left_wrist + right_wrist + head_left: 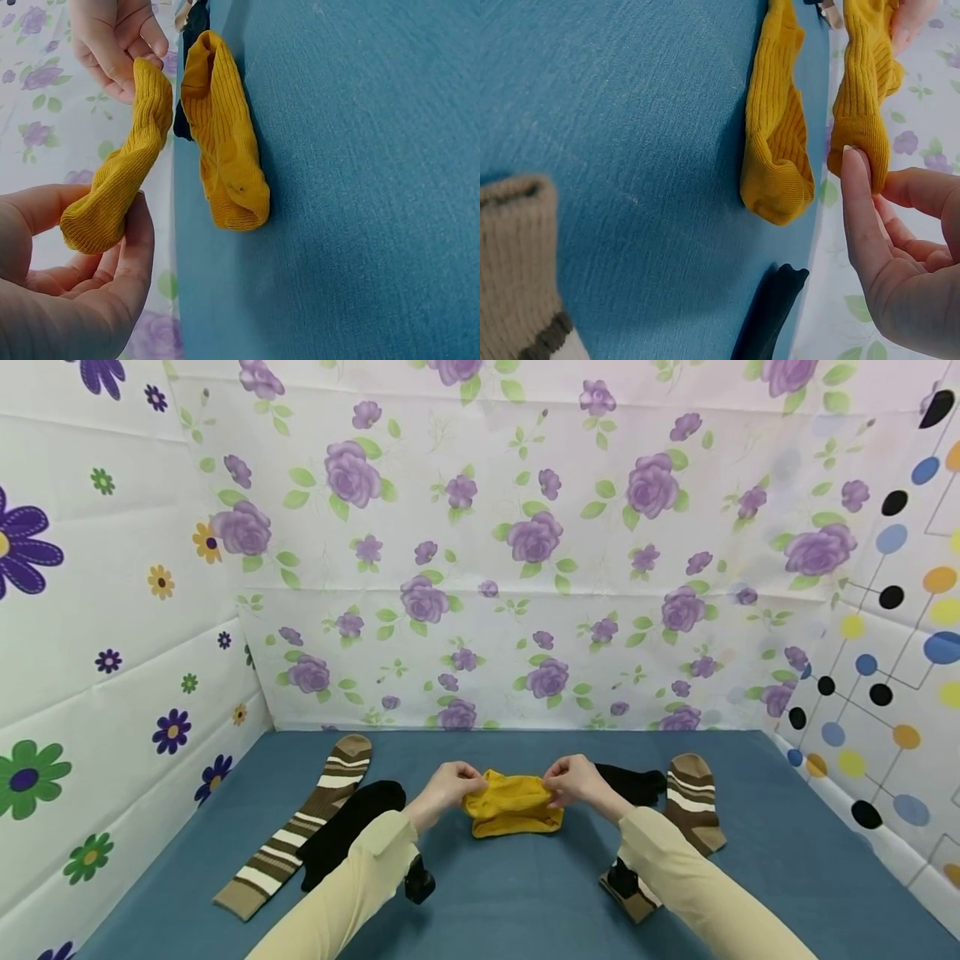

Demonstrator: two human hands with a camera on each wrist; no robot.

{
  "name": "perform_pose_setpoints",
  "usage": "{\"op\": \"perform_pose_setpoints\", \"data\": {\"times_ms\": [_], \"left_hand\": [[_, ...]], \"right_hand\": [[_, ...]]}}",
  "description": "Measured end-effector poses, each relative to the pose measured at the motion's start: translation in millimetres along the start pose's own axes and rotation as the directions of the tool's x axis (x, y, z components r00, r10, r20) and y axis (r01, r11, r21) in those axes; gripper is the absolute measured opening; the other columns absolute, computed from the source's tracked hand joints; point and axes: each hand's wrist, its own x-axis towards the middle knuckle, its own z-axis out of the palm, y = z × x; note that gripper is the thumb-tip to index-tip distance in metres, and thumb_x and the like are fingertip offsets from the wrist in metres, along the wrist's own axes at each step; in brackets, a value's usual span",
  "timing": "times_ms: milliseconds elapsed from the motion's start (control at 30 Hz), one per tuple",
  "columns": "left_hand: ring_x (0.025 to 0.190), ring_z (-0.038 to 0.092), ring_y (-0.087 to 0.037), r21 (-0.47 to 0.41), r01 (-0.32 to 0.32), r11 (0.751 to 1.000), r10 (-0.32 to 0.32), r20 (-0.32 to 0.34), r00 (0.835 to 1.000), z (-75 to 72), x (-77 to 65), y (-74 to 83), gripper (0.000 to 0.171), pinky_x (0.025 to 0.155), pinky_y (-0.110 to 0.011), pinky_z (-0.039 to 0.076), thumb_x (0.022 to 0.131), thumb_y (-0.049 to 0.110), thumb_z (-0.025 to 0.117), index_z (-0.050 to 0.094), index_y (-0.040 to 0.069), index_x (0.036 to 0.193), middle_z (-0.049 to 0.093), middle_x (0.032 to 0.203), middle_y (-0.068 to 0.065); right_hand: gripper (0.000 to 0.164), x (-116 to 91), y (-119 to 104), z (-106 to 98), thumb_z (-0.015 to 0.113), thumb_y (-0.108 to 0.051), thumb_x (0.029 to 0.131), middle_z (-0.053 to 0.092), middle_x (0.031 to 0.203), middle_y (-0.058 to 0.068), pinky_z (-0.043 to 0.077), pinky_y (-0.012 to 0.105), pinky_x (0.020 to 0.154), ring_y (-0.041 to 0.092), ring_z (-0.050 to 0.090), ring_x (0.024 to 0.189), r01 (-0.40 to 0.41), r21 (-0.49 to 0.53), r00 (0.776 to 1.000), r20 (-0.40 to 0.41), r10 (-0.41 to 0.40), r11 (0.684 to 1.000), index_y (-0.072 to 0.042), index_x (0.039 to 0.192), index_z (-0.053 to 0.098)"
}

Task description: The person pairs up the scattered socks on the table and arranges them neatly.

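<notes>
A yellow ribbed sock [127, 172] is stretched between my two hands, above the table. My left hand [447, 789] pinches one end of it between thumb and fingers. At the other end, the thumb and fingers of my right hand [583, 783] pinch the fabric, as the right wrist view shows closely. Below the held sock, a second yellow sock [778, 135] lies on the blue table; in the head view the two overlap.
Left on the blue table [517, 910] lie a brown-and-white striped sock [288, 843] and a black sock [352, 827]. Toward the right are another black sock [630, 783] and a striped sock [692, 802], partly hidden by my right forearm. Flowered cloth [487, 552] hangs behind.
</notes>
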Motion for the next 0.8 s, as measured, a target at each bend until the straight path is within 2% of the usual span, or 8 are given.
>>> {"op": "perform_pose_setpoints", "data": {"times_ms": [300, 600, 800], "left_hand": [[0.064, 0.051, -0.017, -0.007, 0.009, 1.000, -0.009, 0.017, 1.000, 3.0, 1.1, -3.0, 0.013, 0.067, -0.042, 0.047, 0.086, 0.010, 0.062, 0.060, -0.001, 0.091, 0.057, 0.083, -0.007], [0.064, 0.050, -0.016, 0.022, 0.039, 0.999, -0.040, 0.028, 0.999, 5.9, 0.9, -3.6, 0.013, 0.066, -0.039, 0.047, 0.086, 0.011, 0.062, 0.059, -0.001, 0.090, 0.056, 0.082, -0.007], [0.066, 0.052, -0.017, 0.004, 0.019, 1.000, -0.019, 0.039, 0.999, 7.7, 0.9, -5.5, 0.012, 0.066, -0.040, 0.047, 0.086, 0.010, 0.061, 0.059, -0.002, 0.090, 0.056, 0.082, -0.008]], "right_hand": [[0.007, -3.9, 3.3, -3.1, 0.059, 0.003, 0.085, 0.059, 0.072, 0.014, 0.051, 0.039, 0.060, 0.026, 0.061, 0.061, 0.025, -0.003, 0.999, 0.044, -0.025, 1.000, 0.008, 0.087, 0.062], [0.007, -6.0, 7.3, -3.6, 0.059, 0.003, 0.085, 0.060, 0.073, 0.014, 0.051, 0.040, 0.060, 0.026, 0.061, 0.063, 0.031, 0.017, 0.996, 0.079, -0.033, 0.999, 0.009, 0.088, 0.061], [0.009, -9.3, 5.7, -6.2, 0.060, 0.003, 0.085, 0.060, 0.074, 0.015, 0.051, 0.041, 0.062, 0.027, 0.062, 0.065, 0.038, 0.013, 0.994, 0.098, -0.039, 0.999, 0.010, 0.089, 0.061]]}}
